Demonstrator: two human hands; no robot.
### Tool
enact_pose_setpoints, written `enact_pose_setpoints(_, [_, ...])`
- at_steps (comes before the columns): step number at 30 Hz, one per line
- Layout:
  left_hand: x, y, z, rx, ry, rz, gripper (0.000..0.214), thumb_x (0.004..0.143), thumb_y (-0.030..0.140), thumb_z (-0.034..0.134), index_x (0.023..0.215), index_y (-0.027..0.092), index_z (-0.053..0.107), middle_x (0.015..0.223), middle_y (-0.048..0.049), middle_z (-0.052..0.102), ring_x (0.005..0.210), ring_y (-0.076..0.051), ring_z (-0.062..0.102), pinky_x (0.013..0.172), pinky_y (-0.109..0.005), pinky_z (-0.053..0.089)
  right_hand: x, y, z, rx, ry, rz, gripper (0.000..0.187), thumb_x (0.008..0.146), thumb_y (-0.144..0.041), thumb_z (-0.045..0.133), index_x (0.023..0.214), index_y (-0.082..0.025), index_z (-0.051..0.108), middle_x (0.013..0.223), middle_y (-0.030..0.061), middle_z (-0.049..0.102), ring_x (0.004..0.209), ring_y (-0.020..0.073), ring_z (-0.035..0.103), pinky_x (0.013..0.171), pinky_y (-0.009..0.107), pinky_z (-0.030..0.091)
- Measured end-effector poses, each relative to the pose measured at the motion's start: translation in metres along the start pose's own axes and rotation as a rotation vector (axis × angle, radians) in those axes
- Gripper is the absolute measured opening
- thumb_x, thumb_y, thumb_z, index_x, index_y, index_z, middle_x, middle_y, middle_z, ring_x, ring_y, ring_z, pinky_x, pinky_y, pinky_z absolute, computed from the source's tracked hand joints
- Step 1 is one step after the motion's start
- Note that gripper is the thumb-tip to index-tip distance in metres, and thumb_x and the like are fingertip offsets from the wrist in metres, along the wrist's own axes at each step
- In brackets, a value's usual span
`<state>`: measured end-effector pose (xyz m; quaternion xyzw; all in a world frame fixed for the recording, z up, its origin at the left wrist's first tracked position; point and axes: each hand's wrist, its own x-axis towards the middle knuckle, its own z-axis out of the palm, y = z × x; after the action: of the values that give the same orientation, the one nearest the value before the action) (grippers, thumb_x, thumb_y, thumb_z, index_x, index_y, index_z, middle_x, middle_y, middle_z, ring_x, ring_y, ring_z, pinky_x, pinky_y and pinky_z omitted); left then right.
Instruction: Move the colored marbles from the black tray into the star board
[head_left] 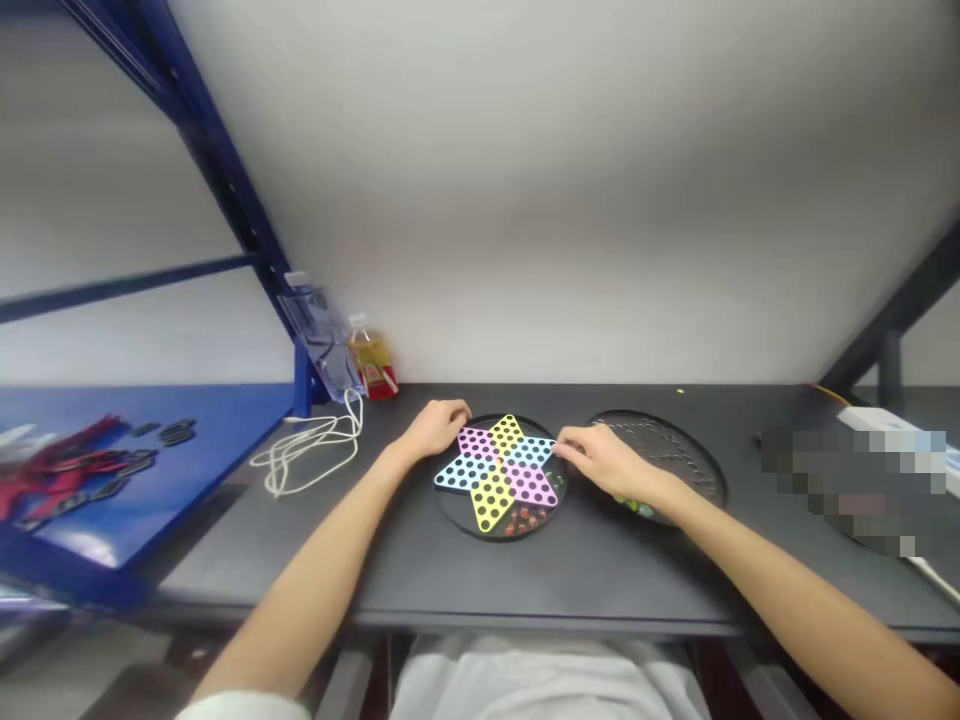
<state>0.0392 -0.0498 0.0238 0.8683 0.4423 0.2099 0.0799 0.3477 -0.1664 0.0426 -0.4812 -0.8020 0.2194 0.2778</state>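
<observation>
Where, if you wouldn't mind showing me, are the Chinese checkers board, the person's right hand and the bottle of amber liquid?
Chinese checkers board (493, 500): head view, on the yellow point of the star.
Right hand (604, 462): head view, on the back of the hand.
Bottle of amber liquid (371, 365): head view, on the bottle's body.

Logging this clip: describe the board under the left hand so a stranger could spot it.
On the dark grey bench, the left hand rests on a Chinese checkers board. Its star is pink, yellow and blue, unlike the plain dark disc to its right.
</observation>
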Motion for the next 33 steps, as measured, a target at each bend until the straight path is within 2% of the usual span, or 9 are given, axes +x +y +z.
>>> enact_pose_setpoints(5, [-0.001, 0.002, -0.001, 0.003, -0.007, -0.005, 0.029, 0.086, 0.024, 0.043, 0.090, 0.019, 0.071, 0.086, -0.0038, 0.072, 0.076, -0.018, 0.064, 0.072, -0.025, 0.047, -0.004, -0.012, -0.001, -0.161, -0.199, -0.025, 0.028, 0.089, -0.042, 0.055, 0.091, -0.020, 0.072, 0.075, 0.0050, 0.071, 0.068, 0.0184, 0.062, 0.065, 0.026, 0.039])
enact_pose_setpoints(12, [-0.002, 0.004, -0.002, 0.002, -0.002, -0.010, 0.029, 0.085, 0.024, 0.043, 0.091, 0.019, 0.072, 0.086, -0.0036, 0.072, 0.075, -0.017, 0.064, 0.072, -0.025, 0.047, -0.007, -0.021, -0.001, -0.235, -0.205, 0.013, 0.023, 0.086, -0.039, 0.061, 0.096, -0.021, 0.070, 0.073, 0.0048, 0.068, 0.067, 0.0178, 0.060, 0.065, 0.027, 0.039])
enact_pose_setpoints(15, [-0.001, 0.004, -0.002, 0.002, -0.003, -0.001, 0.029, 0.085, 0.024, 0.044, 0.090, 0.019, 0.071, 0.086, -0.0035, 0.072, 0.075, -0.017, 0.064, 0.072, -0.025, 0.047, -0.005, -0.015, -0.005, 0.042, -0.122, 0.028, 0.025, 0.084, -0.041, 0.062, 0.096, -0.020, 0.067, 0.062, -0.0003, 0.059, 0.056, 0.0133, 0.051, 0.056, 0.025, 0.035])
enact_pose_setpoints(18, [-0.002, 0.005, -0.003, 0.003, -0.001, 0.011, 0.029, 0.085, 0.024, 0.043, 0.090, 0.019, 0.071, 0.085, -0.0035, 0.072, 0.075, -0.017, 0.064, 0.071, -0.025, 0.046, -0.002, -0.006, -0.010, 0.556, -0.057, 0.160, 0.032, 0.084, -0.046, 0.061, 0.100, -0.019, 0.061, 0.049, -0.0083, 0.039, 0.041, 0.0080, 0.030, 0.043, 0.022, 0.024])
enact_pose_setpoints(21, [-0.002, 0.005, -0.003, 0.009, -0.002, 0.003, 0.029, 0.086, 0.024, 0.043, 0.091, 0.019, 0.071, 0.085, -0.0037, 0.072, 0.075, -0.017, 0.064, 0.070, -0.025, 0.046, 0.002, 0.000, -0.012, 1.005, -0.040, 0.267, 0.032, 0.084, -0.046, 0.059, 0.099, -0.019, 0.057, 0.048, -0.0118, 0.023, 0.040, 0.0065, 0.011, 0.039, 0.021, 0.012])
enact_pose_setpoints(25, [-0.002, 0.005, -0.003, 0.016, -0.009, -0.015, 0.029, 0.086, 0.025, 0.043, 0.091, 0.019, 0.071, 0.087, -0.0044, 0.072, 0.076, -0.018, 0.064, 0.073, -0.026, 0.047, 0.005, 0.001, -0.008, 1.190, -0.014, 0.338, 0.031, 0.084, -0.051, 0.055, 0.082, -0.020, 0.053, 0.051, -0.0098, 0.025, 0.041, 0.0067, 0.010, 0.038, 0.022, 0.010])
enact_pose_setpoints(28, [-0.002, 0.006, -0.003, 0.009, -0.003, -0.007, 0.030, 0.086, 0.025, 0.043, 0.091, 0.019, 0.071, 0.087, -0.0047, 0.072, 0.077, -0.018, 0.064, 0.074, -0.026, 0.047, 0.005, -0.001, -0.002, 1.005, 0.053, 0.335, 0.045, 0.085, -0.058, 0.052, 0.062, -0.021, 0.039, 0.048, -0.0089, 0.023, 0.039, 0.0067, 0.013, 0.039, 0.023, 0.012])
enact_pose_setpoints(31, [-0.002, 0.006, -0.003, 0.010, -0.005, -0.006, 0.030, 0.086, 0.025, 0.043, 0.091, 0.019, 0.071, 0.086, -0.0045, 0.072, 0.076, -0.018, 0.064, 0.073, -0.026, 0.047, 0.002, -0.003, 0.000, 0.498, 0.114, 0.210, 0.054, 0.085, -0.059, 0.053, 0.052, -0.020, 0.033, 0.045, -0.0062, 0.027, 0.041, 0.0078, 0.024, 0.043, 0.024, 0.019])
enact_pose_setpoints(33, [-0.002, 0.006, -0.003, 0.015, -0.007, -0.017, 0.030, 0.086, 0.025, 0.043, 0.091, 0.019, 0.071, 0.086, -0.0047, 0.072, 0.076, -0.018, 0.064, 0.073, -0.026, 0.048, -0.001, -0.005, -0.003, 0.143, 0.080, 0.072, 0.052, 0.087, -0.055, 0.052, 0.051, -0.018, 0.042, 0.047, -0.0033, 0.038, 0.046, 0.0097, 0.036, 0.049, 0.025, 0.027])
